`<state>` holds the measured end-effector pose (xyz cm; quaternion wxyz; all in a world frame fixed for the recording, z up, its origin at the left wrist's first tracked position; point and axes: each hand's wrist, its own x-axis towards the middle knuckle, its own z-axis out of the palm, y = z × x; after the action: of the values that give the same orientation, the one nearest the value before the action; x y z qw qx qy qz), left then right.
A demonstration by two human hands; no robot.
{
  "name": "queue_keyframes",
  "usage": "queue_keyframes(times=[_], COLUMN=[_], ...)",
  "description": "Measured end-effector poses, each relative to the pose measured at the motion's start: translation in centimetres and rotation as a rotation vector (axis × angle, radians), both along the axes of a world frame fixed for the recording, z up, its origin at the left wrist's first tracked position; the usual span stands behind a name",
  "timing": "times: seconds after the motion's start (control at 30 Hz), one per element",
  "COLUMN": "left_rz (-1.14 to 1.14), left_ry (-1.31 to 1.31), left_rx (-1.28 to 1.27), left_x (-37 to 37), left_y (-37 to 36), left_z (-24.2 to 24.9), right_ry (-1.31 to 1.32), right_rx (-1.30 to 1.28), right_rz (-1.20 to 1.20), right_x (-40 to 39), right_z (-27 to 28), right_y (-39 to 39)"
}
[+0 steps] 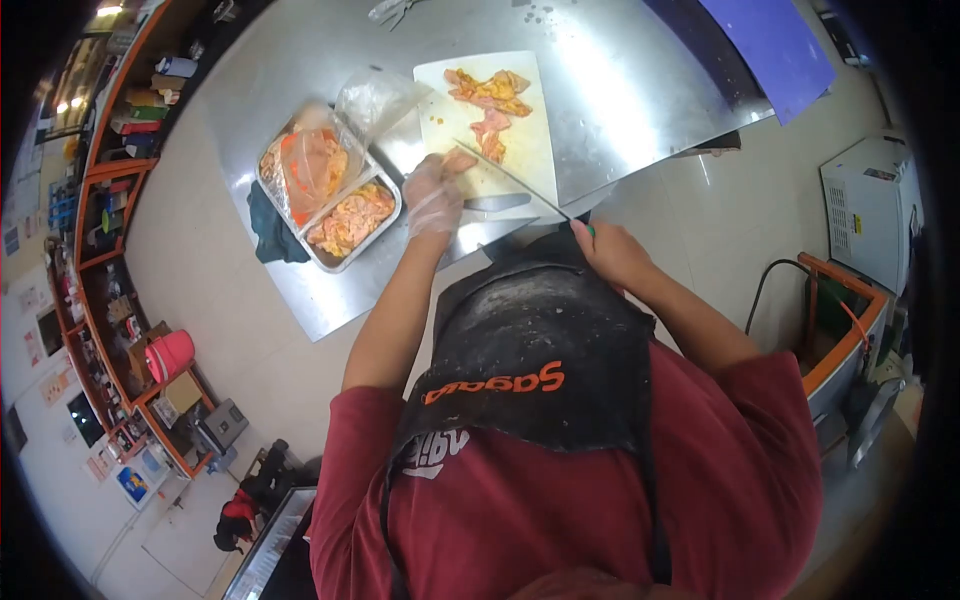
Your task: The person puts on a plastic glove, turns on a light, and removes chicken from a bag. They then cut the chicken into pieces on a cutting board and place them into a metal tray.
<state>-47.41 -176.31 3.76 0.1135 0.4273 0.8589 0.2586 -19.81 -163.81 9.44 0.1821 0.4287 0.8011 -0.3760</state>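
Got my right grip point(612, 254) wrapped round a knife point(525, 189). Gloved left grip point(434, 197) is pinching meat point(459, 161) over the cutting board point(528, 145).

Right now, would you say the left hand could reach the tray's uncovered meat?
Probably yes: the left hand is beside the tray, nothing covering that meat, but that hand apparently holds another piece.

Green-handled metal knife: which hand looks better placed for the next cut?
Probably the right hand: it grips the knife, blade over the white rectangular board. The clear-gloved left hand is occupied holding a pink meat piece.
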Motion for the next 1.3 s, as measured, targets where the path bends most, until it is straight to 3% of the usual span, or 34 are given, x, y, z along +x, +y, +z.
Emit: queue_keyframes(times=[0.07, 0.27, 0.37, 0.47, 0.5, 0.57, 0.63, 0.8, 0.87, 0.93, 1.0, 1.13, 1.3], left_rz=[0.044, 0.224, 0.207, 0.239, 0.366, 0.222, 0.163, 0.065, 0.086, 0.175, -0.084, -0.343, -0.388], left_ry=[-0.080, -0.730, -0.923, -0.849, -0.953, -0.534, -0.356, -0.116, -0.144, -0.257, -0.062, 0.129, 0.180], left_rx=[0.004, 0.110, 0.282, 0.124, 0.017, -0.192, -0.322, -0.523, -0.465, -0.285, -0.128, -0.088, -0.053], left_x=[-1.5, 0.9, 1.6, 1.6, 1.5, 1.1, 0.6, -0.2, 0.1, 1.4, 2.0, 2.3, 2.1], left_y=[0.4, 4.1, 5.1, 4.1, 3.9, 2.9, 1.8, -0.1, -0.6, -0.2, 0.5, 0.8, 0.9], left_z=[-0.4, 9.3, 9.1, 4.9, 4.1, 1.3, -1.8, -3.6, -3.4, 1.5, 2.7, 0.7, -1.3], right_ry=[-0.011, 0.093, 0.125, 0.196, 0.198, 0.170, 0.107, 0.091, 0.066, 0.090, 0.168, 0.197, 0.179], right_rx=[0.016, 0.063, 0.034, -0.008, -0.020, -0.023, -0.005, 0.102, 0.086, 0.058, 0.019, -0.080, 0.037], right_rz=[0.023, 0.044, -0.009, -0.045, -0.052, -0.015, 0.065, -0.029, -0.040, -0.045, -0.042, -0.074, -0.076], right_x=[-0.2, -4.8, -4.2, -3.5, -3.7, -4.4, -5.5, -5.3, -5.3, -5.5, -6.0, -9.4, -11.5], right_z=[0.5, 3.5, 5.0, 3.2, 1.9, 0.7, 0.4, 0.9, 2.0, 2.4, 1.3, 0.0, -1.4], right_y=[1.3, 6.7, 7.4, 6.5, 5.7, 4.4, 2.8, 1.7, 2.0, 1.9, 0.9, -0.6, -1.2])
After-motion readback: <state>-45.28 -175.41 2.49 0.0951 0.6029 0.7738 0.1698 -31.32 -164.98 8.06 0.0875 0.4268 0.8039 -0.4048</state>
